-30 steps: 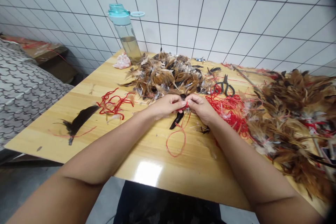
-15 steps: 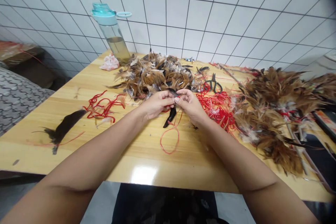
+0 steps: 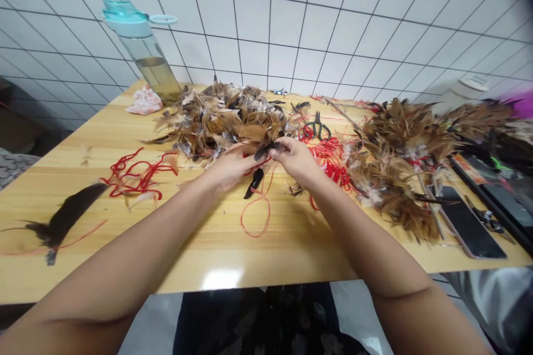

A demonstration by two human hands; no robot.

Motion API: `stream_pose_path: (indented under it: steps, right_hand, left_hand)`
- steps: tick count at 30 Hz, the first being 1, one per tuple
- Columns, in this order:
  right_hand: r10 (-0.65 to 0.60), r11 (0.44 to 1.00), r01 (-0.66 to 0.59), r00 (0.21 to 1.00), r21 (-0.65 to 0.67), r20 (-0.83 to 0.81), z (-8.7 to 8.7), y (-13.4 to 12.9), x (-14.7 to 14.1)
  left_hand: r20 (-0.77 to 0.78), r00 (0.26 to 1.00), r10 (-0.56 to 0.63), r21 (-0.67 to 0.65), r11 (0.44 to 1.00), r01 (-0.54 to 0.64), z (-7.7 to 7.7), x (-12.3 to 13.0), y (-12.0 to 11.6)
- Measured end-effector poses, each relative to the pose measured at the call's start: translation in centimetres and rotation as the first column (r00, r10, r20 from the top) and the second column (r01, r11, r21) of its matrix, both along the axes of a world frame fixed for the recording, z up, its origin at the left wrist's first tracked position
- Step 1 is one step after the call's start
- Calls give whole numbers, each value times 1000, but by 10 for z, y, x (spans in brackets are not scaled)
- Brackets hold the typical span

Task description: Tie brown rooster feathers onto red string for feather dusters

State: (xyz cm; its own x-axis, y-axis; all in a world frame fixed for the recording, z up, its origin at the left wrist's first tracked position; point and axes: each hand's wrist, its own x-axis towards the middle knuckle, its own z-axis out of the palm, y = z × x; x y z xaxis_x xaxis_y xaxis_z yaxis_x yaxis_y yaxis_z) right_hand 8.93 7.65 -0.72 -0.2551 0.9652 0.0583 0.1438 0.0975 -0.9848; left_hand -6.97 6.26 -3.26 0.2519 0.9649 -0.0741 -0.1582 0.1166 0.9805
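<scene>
Both my hands meet over the middle of the wooden table, at the front edge of a heap of brown feathers (image 3: 220, 116). My right hand (image 3: 295, 161) pinches small dark feathers (image 3: 266, 150) between thumb and fingertips. Beside it, my left hand (image 3: 233, 166) is closed round the lower part of the same bunch; its fingertips are partly hidden. A black feather (image 3: 254, 183) hangs or lies just below the hands. From there a thin red string (image 3: 256, 233) runs down in a loop on the table.
Red yarn (image 3: 137, 177) and a large black feather (image 3: 75, 211) lie left. A bottle (image 3: 145, 55) and crumpled pink-white bag (image 3: 144, 101) stand back left. Right are small scissors (image 3: 318, 126), red string (image 3: 333, 161), feather bundles (image 3: 403, 133) and a phone (image 3: 470, 222).
The view has turned to the right, so the table's contents sit further left and more shows at the right. The dark feathers between my hands now lie more spread and higher at the fingertips.
</scene>
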Motion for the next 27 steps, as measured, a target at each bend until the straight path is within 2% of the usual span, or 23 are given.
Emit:
stream_pose_path:
  steps: [3, 6, 9, 11, 13, 16, 18, 20, 24, 26, 27]
  right_hand:
    - [-89, 993, 86, 995, 82, 43, 27, -10, 30]
    - [-249, 949, 221, 963, 224, 103, 57, -25, 74]
    - [-443, 870, 363, 872, 333, 209, 78, -43, 120]
    - [-533, 840, 436, 773, 322, 344, 82, -53, 146]
    - [-608, 793, 525, 649, 309, 457, 78, -60, 168]
    - [-568, 789, 522, 422, 323, 706, 61, -62, 191]
    - [-533, 781, 543, 326, 307, 781, 47, -62, 200]
    - [-525, 770, 557, 278, 310, 805, 34, -61, 205]
    - [-515, 744, 607, 256, 279, 818, 16, -64, 211]
    - [-516, 765, 570, 262, 301, 816, 11, -68, 214]
    - [-535, 775, 521, 240, 357, 810, 10, -71, 216]
  left_hand:
    - [-72, 997, 28, 15, 1000, -27, 6, -4, 0]
    - [-163, 986, 40, 61, 998, -30, 7, -8, 2]
    - [-235, 969, 75, 147, 988, -41, 5, -10, 4]
    - [-275, 957, 96, 184, 982, -45, 4, -10, 4]
    - [-307, 945, 114, 196, 979, -55, 5, -10, 4]
    - [-344, 928, 141, 189, 979, -79, 5, -11, 5]
    - [-361, 917, 167, 202, 974, -98, 4, -13, 6]
    - [-382, 903, 197, 234, 966, -112, 2, -15, 8]
    - [-433, 876, 212, 283, 955, -91, -4, -19, 12]
    - [-468, 856, 219, 305, 949, -76, -4, -20, 12]
    - [-489, 844, 221, 314, 947, -66, -3, -20, 11]
